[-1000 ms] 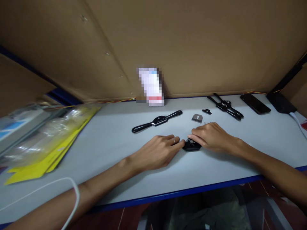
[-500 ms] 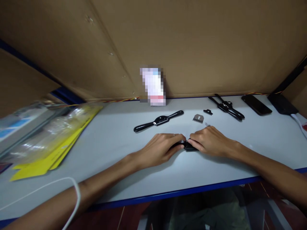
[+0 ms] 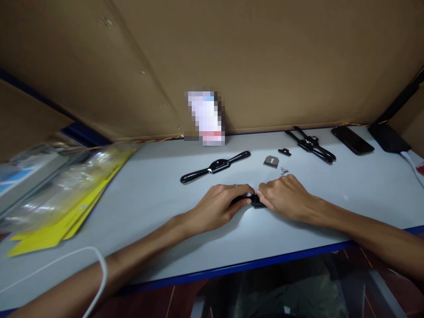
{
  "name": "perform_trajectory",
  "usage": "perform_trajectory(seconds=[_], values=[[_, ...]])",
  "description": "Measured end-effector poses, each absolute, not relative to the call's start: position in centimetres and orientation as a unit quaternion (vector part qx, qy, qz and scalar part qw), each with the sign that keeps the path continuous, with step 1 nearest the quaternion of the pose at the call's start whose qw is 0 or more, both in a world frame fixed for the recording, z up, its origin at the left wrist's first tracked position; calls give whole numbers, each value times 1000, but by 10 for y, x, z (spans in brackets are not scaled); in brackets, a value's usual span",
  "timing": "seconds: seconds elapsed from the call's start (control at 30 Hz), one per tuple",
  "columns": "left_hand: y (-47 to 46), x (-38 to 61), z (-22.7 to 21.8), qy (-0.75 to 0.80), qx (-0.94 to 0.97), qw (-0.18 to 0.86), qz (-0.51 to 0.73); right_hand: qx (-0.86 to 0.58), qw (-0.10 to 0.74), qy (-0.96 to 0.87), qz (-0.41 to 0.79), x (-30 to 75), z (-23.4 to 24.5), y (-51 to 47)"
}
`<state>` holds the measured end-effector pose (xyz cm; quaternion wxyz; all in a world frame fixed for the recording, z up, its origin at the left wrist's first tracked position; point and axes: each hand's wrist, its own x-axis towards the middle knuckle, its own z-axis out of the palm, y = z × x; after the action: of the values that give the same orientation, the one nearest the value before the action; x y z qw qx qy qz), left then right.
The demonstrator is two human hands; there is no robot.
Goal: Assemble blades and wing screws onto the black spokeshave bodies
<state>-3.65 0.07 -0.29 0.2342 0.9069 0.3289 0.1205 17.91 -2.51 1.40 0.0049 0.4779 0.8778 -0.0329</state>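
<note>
A black spokeshave [image 3: 257, 202] lies low over the front part of the table, mostly covered by my fingers. My left hand [image 3: 213, 205] is closed around its left handle. From the other side my right hand [image 3: 288, 198] grips it, fingers curled over the body and right end. Just beyond the hands lie a flat steel blade [image 3: 271, 161] with a slot, a small black cap piece [image 3: 285, 152] and small silver thumbscrews [image 3: 284, 171]. Another black spokeshave body [image 3: 219, 166] rests on the table behind my left hand.
Crossed black spokeshaves [image 3: 311, 143], a phone [image 3: 353, 140] and a black device [image 3: 389, 139] with a white cable sit at the back right. Plastic bags [image 3: 66, 194] over yellow sheets [image 3: 39, 240] occupy the left. A blurred upright object [image 3: 210, 117] leans against the cardboard wall [image 3: 265, 66].
The view has shifted slightly, so the things on the table appear a little further left. Both hands keep their hold on the spokeshave, and the thumbscrews show more fully beyond my right hand.
</note>
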Motion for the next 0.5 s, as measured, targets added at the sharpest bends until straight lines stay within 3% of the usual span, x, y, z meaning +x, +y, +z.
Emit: perform_trajectory(seconds=[0.23, 0.5], values=[[2, -39, -10, 304, 923, 188, 141, 472, -21, 880, -51, 179, 15, -24], [1, -41, -12, 305, 942, 16, 141, 487, 122, 863, -61, 218, 52, -32]])
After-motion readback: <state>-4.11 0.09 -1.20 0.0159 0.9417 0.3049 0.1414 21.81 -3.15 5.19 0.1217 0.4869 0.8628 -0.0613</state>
